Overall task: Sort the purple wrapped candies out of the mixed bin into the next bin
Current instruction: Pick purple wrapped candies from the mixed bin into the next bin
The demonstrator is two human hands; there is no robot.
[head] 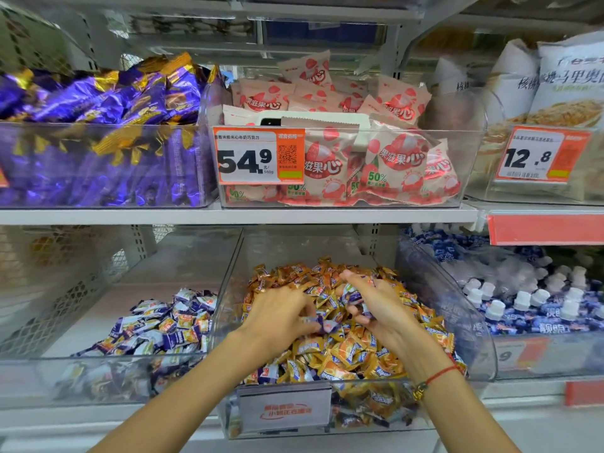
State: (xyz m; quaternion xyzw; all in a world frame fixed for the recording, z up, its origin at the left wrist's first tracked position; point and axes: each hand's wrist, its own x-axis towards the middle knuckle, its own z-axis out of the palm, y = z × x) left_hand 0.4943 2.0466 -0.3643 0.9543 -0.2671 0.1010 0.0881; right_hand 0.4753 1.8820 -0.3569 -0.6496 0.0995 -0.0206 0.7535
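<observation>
While hands (pixel 327 308) grip purple candies (pixel 354 297), a tag (pixel 260 155) reads "54.9".

Readable labels on the shelves in front of me

I read "54.9" on the orange price tag (pixel 260 155) of the upper middle bin, "12.8" on the tag (pixel 536 155) to its right, "果滋果心" and "50%" on the pink packets (pixel 397 163), and "7.9" faintly on the lower right tag (pixel 510 356); the grey sign (pixel 284 408) is too blurred.

The lower shelf (pixel 510 416) carries three clear bins side by side: the left bin (pixel 108 380) with purple candies, the middle bin (pixel 483 338) with mixed orange and purple candies, the right bin (pixel 555 358) with small bottles.

The upper shelf (pixel 228 215) carries more bins.
</observation>
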